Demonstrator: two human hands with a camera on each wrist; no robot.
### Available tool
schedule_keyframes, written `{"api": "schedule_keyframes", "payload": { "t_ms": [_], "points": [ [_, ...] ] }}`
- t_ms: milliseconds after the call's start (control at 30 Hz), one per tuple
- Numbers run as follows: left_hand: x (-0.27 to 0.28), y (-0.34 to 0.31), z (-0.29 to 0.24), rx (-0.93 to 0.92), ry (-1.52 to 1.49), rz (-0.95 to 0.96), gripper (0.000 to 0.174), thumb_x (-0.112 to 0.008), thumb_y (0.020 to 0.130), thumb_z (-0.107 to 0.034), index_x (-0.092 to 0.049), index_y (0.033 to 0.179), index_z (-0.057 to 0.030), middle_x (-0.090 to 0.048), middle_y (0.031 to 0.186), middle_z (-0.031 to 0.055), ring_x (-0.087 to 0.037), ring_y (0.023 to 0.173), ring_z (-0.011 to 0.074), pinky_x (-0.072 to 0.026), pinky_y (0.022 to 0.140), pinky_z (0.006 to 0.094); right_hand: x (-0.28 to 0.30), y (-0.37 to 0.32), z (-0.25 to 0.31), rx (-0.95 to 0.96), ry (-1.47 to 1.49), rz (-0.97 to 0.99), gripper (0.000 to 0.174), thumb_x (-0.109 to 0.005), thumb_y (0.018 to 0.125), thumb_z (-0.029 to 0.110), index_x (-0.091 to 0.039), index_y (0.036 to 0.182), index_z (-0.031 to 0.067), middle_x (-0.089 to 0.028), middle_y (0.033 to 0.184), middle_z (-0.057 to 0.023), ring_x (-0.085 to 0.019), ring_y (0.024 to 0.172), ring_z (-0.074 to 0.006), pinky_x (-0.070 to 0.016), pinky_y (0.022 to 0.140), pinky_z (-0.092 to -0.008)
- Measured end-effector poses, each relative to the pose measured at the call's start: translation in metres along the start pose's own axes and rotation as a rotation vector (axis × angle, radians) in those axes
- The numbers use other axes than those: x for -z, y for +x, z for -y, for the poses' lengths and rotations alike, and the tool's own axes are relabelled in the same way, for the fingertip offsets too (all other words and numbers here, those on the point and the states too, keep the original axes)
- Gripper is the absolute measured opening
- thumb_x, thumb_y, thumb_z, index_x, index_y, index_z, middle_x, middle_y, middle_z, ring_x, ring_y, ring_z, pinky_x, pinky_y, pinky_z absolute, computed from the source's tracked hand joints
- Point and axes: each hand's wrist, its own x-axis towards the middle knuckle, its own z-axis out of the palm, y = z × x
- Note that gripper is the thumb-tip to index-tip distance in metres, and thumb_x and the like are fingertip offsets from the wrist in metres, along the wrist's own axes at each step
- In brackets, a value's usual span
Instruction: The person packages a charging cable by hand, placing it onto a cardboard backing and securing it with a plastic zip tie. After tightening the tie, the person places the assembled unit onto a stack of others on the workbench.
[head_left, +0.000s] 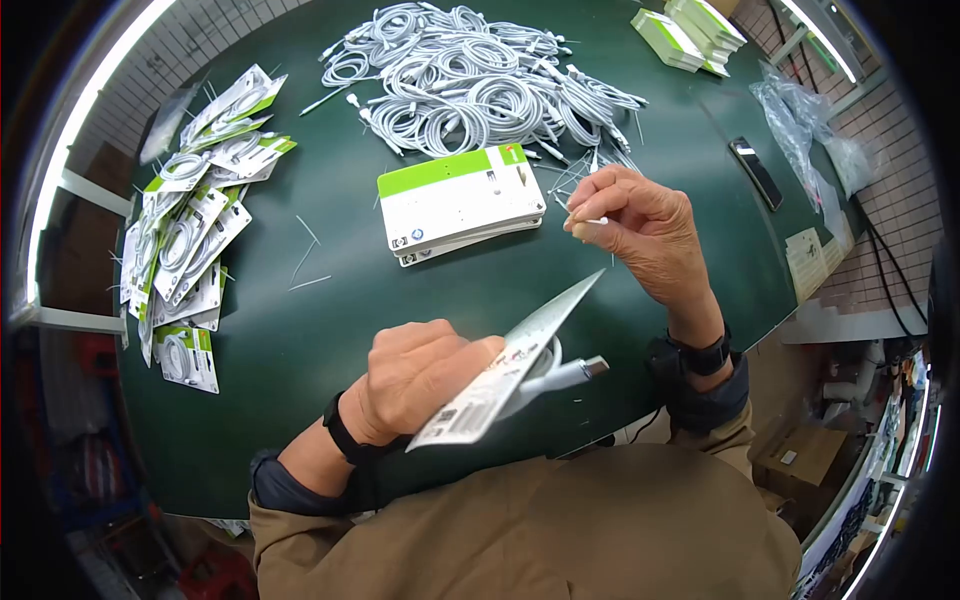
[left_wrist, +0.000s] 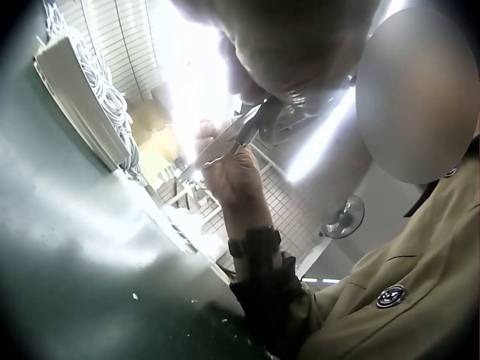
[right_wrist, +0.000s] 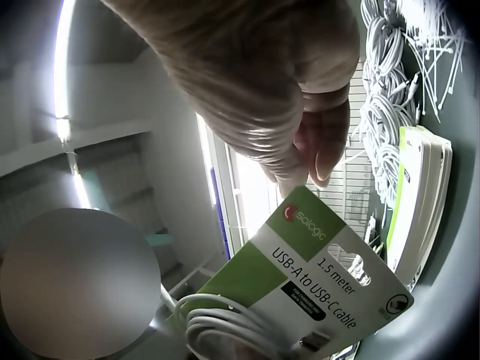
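My left hand (head_left: 425,375) grips a white and green cardboard packaging card (head_left: 515,350) by its edge, thumb on the face toward me. The card is tilted upright over the table. A coiled white USB cable (right_wrist: 225,326) sits on its printed front, with the metal plug (head_left: 597,366) sticking out to the right. The print reads "USB-A to USB-C cable". Above and right of the card, my right hand (head_left: 640,235) pinches a thin white cable tie (head_left: 600,221) between thumb and forefinger; most of the tie is hidden by the fingers.
A stack of flat cards (head_left: 460,205) lies ahead, before a heap of coiled white cables (head_left: 480,85). Loose cable ties (right_wrist: 435,60) lie beside it. Carded cables (head_left: 185,235) pile up at left. At right are a phone (head_left: 757,173), plastic bags (head_left: 815,135) and more card stacks (head_left: 690,35).
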Motion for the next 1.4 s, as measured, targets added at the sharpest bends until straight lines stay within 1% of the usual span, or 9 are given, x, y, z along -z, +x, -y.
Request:
{"api": "schedule_keyframes", "payload": {
  "t_ms": [33,200,333,467,533,633,833,1000,1400],
  "points": [
    [-0.009,-0.004,0.002,-0.055,-0.012,-0.081,0.039,-0.077,0.074,-0.006,-0.070,0.110,0.0081,-0.060,0.068,0.0058,-0.055,0.052,0.0162,-0.0412,0.044,0.0303,-0.002,0.002,-0.001,0.036,0.001,0.047,0.016,-0.077,0.085,-0.008,-0.077,0.097,0.0028,-0.072,0.105,-0.0079,-0.067,0.090,-0.0117,-0.0565,0.076,-0.0242],
    [-0.009,-0.008,-0.002,-0.116,0.028,-0.004,0.037,-0.075,0.075,-0.009,-0.071,0.108,0.0052,-0.052,0.065,0.0004,-0.048,0.050,0.0123,-0.0366,0.041,0.0287,-0.013,0.011,-0.004,0.151,-0.062,0.231,0.018,-0.077,0.083,-0.009,-0.079,0.094,0.0049,-0.073,0.098,-0.0068,-0.070,0.088,-0.0146,-0.0574,0.077,-0.0255],
    [-0.005,-0.003,-0.008,-0.138,0.063,0.056,0.035,-0.075,0.075,-0.010,-0.071,0.107,0.0022,-0.047,0.064,-0.0025,-0.046,0.051,0.0098,-0.0332,0.041,0.0275,-0.021,0.010,0.001,0.100,-0.030,0.279,0.018,-0.078,0.081,-0.009,-0.078,0.093,0.0029,-0.074,0.096,-0.0083,-0.070,0.087,-0.0160,-0.0575,0.076,-0.0263],
    [-0.007,-0.004,-0.012,-0.140,0.053,0.066,0.037,-0.076,0.073,-0.014,-0.072,0.107,0.0002,-0.048,0.064,-0.0033,-0.046,0.052,0.0090,-0.0321,0.041,0.0266,-0.029,0.004,0.017,0.079,0.126,0.273,0.017,-0.081,0.079,-0.012,-0.075,0.092,-0.0030,-0.074,0.093,-0.0137,-0.072,0.087,-0.0201,-0.0579,0.074,-0.0283],
    [-0.009,-0.007,-0.015,-0.128,0.053,0.061,0.047,-0.079,0.069,-0.018,-0.072,0.113,-0.0023,-0.049,0.064,-0.0033,-0.046,0.053,0.0092,-0.0311,0.043,0.0264,-0.036,0.003,0.023,0.094,0.137,0.278,0.015,-0.079,0.078,-0.010,-0.072,0.089,-0.0019,-0.072,0.086,-0.0154,-0.069,0.075,-0.0187,-0.0551,0.064,-0.0281],
    [-0.011,-0.009,-0.016,-0.146,0.039,0.074,0.045,-0.079,0.070,-0.019,-0.073,0.112,-0.0027,-0.050,0.066,-0.0021,-0.046,0.054,0.0082,-0.0317,0.043,0.0255,-0.043,0.001,0.028,0.119,0.151,0.298,0.015,-0.077,0.078,-0.009,-0.070,0.087,-0.0007,-0.070,0.081,-0.0160,-0.068,0.067,-0.0175,-0.0520,0.058,-0.0275],
    [-0.012,-0.011,-0.018,-0.157,0.037,0.069,0.043,-0.080,0.072,-0.020,-0.074,0.111,-0.0045,-0.049,0.067,-0.0025,-0.046,0.054,0.0072,-0.0321,0.043,0.0243,-0.047,-0.002,0.033,0.115,0.105,0.383,0.017,-0.083,0.077,-0.005,-0.070,0.087,0.0012,-0.074,0.079,-0.0172,-0.070,0.066,-0.0177,-0.0496,0.057,-0.0278],
    [-0.019,-0.010,-0.016,-0.194,0.038,-0.024,0.026,-0.072,0.078,-0.017,-0.073,0.098,-0.0002,-0.044,0.065,-0.0044,-0.043,0.053,0.0082,-0.0300,0.041,0.0247,-0.048,-0.001,0.035,0.105,0.098,0.447,0.018,-0.085,0.079,-0.002,-0.070,0.088,0.0022,-0.076,0.080,-0.0158,-0.073,0.070,-0.0182,-0.0497,0.057,-0.0281],
    [-0.019,-0.009,-0.014,-0.203,0.032,-0.027,0.026,-0.072,0.079,-0.018,-0.074,0.097,-0.0003,-0.044,0.064,-0.0047,-0.044,0.053,0.0084,-0.0308,0.041,0.0245,-0.051,-0.002,0.034,0.087,0.160,0.402,0.014,-0.081,0.081,-0.005,-0.069,0.087,0.0001,-0.074,0.076,-0.0147,-0.071,0.066,-0.0179,-0.0500,0.057,-0.0281]
  ]
}}
